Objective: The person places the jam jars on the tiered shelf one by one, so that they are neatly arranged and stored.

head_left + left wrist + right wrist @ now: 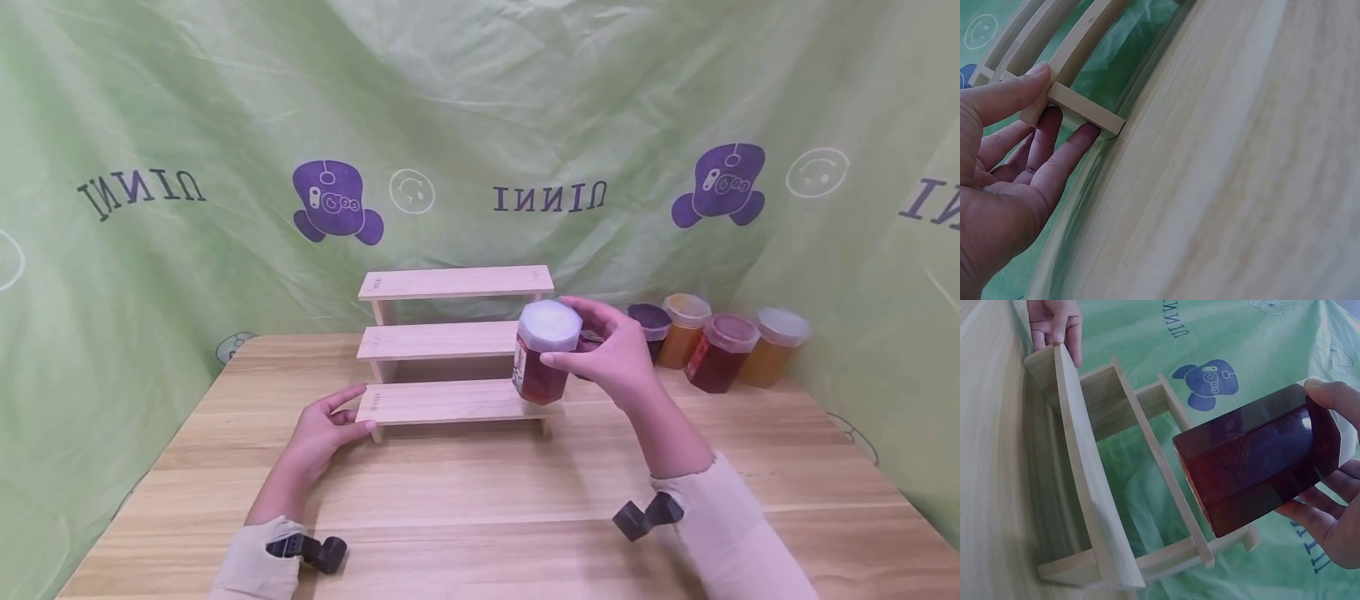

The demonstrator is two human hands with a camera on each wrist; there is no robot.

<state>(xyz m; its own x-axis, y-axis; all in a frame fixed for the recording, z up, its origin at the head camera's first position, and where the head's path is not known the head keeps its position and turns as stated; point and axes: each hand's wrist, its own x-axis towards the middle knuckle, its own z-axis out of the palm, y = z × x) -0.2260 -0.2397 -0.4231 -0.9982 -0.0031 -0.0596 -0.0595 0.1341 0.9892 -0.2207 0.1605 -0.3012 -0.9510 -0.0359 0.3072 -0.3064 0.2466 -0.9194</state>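
A three-tier wooden shelf rack (pixel 450 403) stands on the table. My left hand (pixel 322 427) holds the left end of its lowest board, thumb at the front edge. In the left wrist view the thumb of the left hand (pixel 1019 134) presses the board while fingertips touch the side support. My right hand (pixel 611 350) grips an octagonal jar (pixel 542 379) of dark red contents, with a white lid and a label. The jar is raised near the right end of the rack, overlapping the lower boards in the head view. The right wrist view shows the jar (pixel 1254 459) tilted across the frame.
At the back right of the wooden table (pixel 480 533) stand several more jars: a dark purple one (pixel 651 321), an orange one (pixel 681 333), a red one (pixel 718 358) and an amber one (pixel 776 354). A green printed curtain (pixel 465 108) hangs behind and at both sides.
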